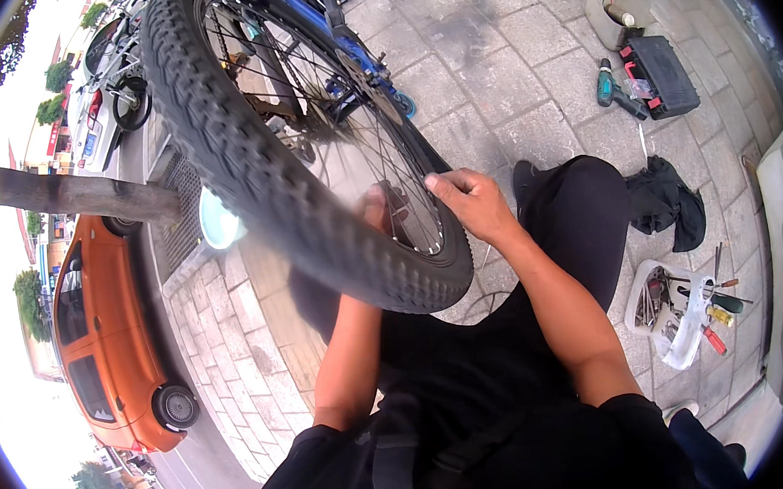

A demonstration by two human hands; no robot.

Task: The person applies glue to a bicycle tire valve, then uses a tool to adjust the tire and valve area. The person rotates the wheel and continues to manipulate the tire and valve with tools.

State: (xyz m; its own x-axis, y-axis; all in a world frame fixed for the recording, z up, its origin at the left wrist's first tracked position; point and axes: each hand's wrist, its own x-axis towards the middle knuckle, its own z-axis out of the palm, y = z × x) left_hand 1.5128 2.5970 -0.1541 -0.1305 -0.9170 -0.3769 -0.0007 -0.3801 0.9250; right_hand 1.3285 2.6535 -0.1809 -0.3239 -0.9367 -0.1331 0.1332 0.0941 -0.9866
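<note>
A bicycle wheel with a black knobby tire stands large in front of me, its spokes and rim seen at an angle. My right hand is closed at the wheel's right edge, its thumb against the tire's side and its fingers curled. On the left, my forearm passes behind the tire. My left hand shows only partly between the tire and the spokes, blurred, so its fingers are hard to make out. Beyond the spokes lies the bike's blue frame.
At right are a green cordless drill, a black toolbox, a grey container, dark cloth and a white tub of tools. A pale basin, a tree trunk and an orange car are at left.
</note>
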